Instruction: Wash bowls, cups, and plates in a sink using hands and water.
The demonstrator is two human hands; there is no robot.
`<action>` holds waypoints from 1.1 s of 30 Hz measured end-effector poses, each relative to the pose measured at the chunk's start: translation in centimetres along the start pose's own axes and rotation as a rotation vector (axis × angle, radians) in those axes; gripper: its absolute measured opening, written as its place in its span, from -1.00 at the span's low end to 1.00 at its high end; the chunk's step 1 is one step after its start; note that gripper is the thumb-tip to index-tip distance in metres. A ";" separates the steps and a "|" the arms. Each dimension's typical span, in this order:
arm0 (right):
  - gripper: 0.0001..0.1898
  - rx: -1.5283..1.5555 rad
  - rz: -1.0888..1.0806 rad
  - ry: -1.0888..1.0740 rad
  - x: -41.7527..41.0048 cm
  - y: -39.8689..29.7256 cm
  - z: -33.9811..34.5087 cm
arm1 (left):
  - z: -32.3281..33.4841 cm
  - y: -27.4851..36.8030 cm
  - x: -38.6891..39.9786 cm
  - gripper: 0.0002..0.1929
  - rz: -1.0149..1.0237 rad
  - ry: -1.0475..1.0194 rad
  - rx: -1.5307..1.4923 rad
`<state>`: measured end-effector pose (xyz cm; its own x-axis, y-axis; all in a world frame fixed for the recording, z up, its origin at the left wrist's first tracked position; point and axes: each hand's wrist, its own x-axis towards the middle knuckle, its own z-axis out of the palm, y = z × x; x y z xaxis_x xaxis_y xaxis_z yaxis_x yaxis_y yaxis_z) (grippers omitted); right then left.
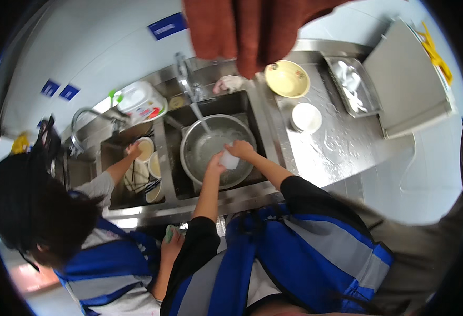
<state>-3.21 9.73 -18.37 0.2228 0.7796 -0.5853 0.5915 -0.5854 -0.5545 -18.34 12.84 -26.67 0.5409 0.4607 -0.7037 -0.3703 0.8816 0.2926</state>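
Note:
Both my left hand and my right hand grip a small white bowl, one on each side of it. They hold it over a wide stainless steel basin, which sits in the middle sink. Water in the basin looks greyish. From the faucet above, a stream of water runs into the basin, to the left of the bowl. The inside of the bowl is blurred.
A co-worker's hand touches a bowl in the left sink, among chopsticks; their other hand holds a green sponge. On the right counter stand a yellow bowl, white bowls and a metal tray with white spoons. A red-brown cloth hangs above.

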 end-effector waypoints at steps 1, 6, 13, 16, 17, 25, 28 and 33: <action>-0.41 -0.152 -0.062 0.039 0.3 0.4 -0.2 | 0.3 0.0 -0.2 -0.69 0.008 -0.007 -0.005; -0.48 -0.083 -0.564 0.199 2.6 2.3 0.0 | 4.4 -0.1 -2.0 -0.71 0.465 0.282 1.084; -0.60 0.146 -0.545 -0.183 3.0 4.2 -1.3 | 6.3 0.1 -6.9 -0.69 0.696 0.021 1.444; -0.57 0.325 -0.500 -0.313 1.3 3.6 -1.5 | 6.0 -1.0 -8.3 -0.67 0.778 0.120 1.608; -0.56 0.402 -0.420 -0.395 0.6 3.5 -1.5 | 5.7 -1.3 -8.7 -0.67 0.823 0.143 1.666; -0.75 -0.272 -0.731 0.158 -3.9 -0.7 2.2 | 1.1 -1.0 -7.7 -0.70 1.048 0.152 1.544; -0.75 -0.863 -0.815 0.310 -5.6 -0.1 2.7 | -2.9 -0.3 -7.5 -0.74 0.899 0.301 1.548; -0.73 -0.926 -0.814 0.306 -7.1 0.4 2.4 | -4.5 0.0 -6.8 -0.79 0.568 0.350 1.243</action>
<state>-6.37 3.41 -15.87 -0.3628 0.9309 -0.0430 0.9317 0.3633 0.0036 -25.42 9.20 -24.82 0.2643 0.8920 -0.3668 0.5262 0.1854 0.8299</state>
